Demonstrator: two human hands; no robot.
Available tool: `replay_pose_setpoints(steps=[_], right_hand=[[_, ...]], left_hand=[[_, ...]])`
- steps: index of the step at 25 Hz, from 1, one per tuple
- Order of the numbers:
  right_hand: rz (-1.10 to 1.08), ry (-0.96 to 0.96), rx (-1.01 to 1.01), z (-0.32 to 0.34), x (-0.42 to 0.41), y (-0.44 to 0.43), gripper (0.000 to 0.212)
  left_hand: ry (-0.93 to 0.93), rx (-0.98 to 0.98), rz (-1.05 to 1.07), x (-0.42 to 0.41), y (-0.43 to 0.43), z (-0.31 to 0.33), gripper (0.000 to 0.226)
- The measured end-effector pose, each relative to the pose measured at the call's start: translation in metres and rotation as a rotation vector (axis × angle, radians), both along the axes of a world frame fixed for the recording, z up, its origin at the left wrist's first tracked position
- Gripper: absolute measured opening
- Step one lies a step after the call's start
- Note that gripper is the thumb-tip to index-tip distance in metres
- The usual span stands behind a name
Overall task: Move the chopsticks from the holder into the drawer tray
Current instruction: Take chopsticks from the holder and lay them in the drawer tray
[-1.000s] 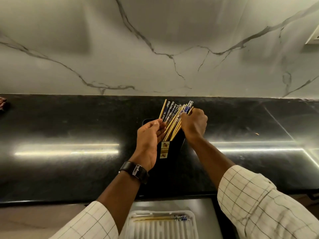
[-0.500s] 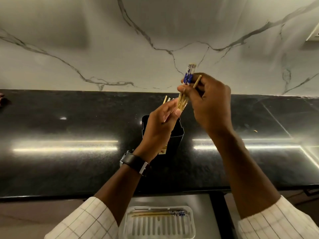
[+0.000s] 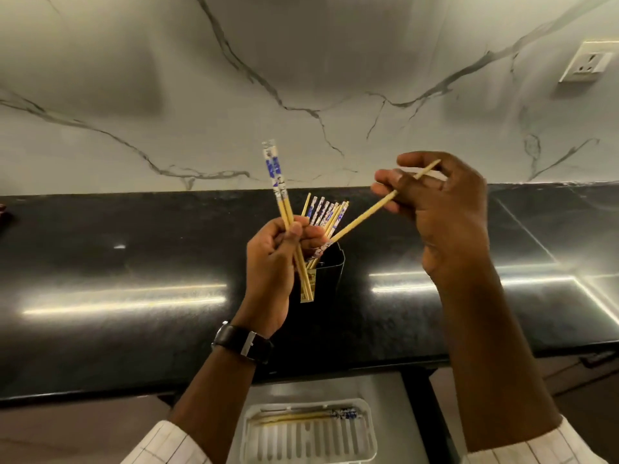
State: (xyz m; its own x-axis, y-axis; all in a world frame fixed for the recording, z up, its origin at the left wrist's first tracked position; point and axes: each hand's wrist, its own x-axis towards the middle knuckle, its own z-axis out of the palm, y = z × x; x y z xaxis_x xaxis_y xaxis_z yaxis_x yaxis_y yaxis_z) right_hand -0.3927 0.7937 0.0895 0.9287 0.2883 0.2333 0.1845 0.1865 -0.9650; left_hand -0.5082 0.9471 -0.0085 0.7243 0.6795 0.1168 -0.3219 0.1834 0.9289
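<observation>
Both hands up over the black counter [image 3: 134, 262], in front of marble wall. Left hand [image 3: 271, 262] closed on a pair of chopsticks [image 3: 279, 195], blue/white patterned ends up, plain tips hanging below the fist in front of the holder. Right hand [image 3: 442, 216] pinches a single plain chopstick [image 3: 361, 219] btwn fingers, slanted, its lower end pointing down-left toward the holder mouth; can't tell if the tip touches the bundle there. Black holder [image 3: 330, 272] stands upright on counter, between the two wrists, w/ rest of the chopsticks [image 3: 326, 212] fanned out of its top. Sticker on holder front, partly hidden. Below counter edge, drawer open: white slotted tray [image 3: 308, 437] inside, a few chopsticks [image 3: 308, 416] lying crosswise along its far edge. Watch [image 3: 243, 341] on left wrist. Wall socket [image 3: 586, 61] upper right.
</observation>
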Motion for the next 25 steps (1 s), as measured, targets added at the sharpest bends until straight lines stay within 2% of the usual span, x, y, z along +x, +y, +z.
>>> replay_pose_setpoints(steps=[2, 4, 6, 9, 11, 13, 19, 23, 25], right_hand=[[-0.148, 0.149, 0.274, -0.014, -0.005, -0.011, 0.025], [-0.207, 0.324, 0.537, -0.035, -0.022, -0.011, 0.028], [-0.218, 0.509, 0.656, -0.060, -0.047, 0.001, 0.028], [-0.227, 0.764, 0.532, -0.100, -0.086, 0.024, 0.036], [-0.238, 0.831, 0.352, -0.123, -0.106, 0.030, 0.039], [-0.193, 0.866, 0.238, -0.139, -0.120, 0.029, 0.032], [-0.047, 0.996, 0.188, -0.152, -0.136, 0.016, 0.016], [0.010, 1.047, 0.145, -0.165, -0.133, -0.002, 0.015], [0.034, 1.071, 0.125, -0.173, -0.128, -0.013, 0.011]], left_hand=[[-0.025, -0.169, 0.117, -0.009, 0.004, -0.006, 0.022], [-0.052, -0.381, 0.201, -0.014, 0.003, -0.007, 0.023], [-0.076, -0.559, 0.168, -0.014, -0.007, -0.005, 0.025], [-0.084, -0.658, 0.119, -0.010, -0.027, -0.005, 0.027], [-0.079, -0.667, 0.149, -0.010, -0.035, -0.007, 0.026], [-0.069, -0.657, 0.187, -0.013, -0.040, -0.013, 0.024], [0.030, -0.676, 0.222, -0.028, -0.057, -0.041, 0.023], [0.065, -0.585, 0.160, -0.047, -0.058, -0.058, 0.026], [0.035, -0.553, 0.207, -0.056, -0.046, -0.061, 0.030]])
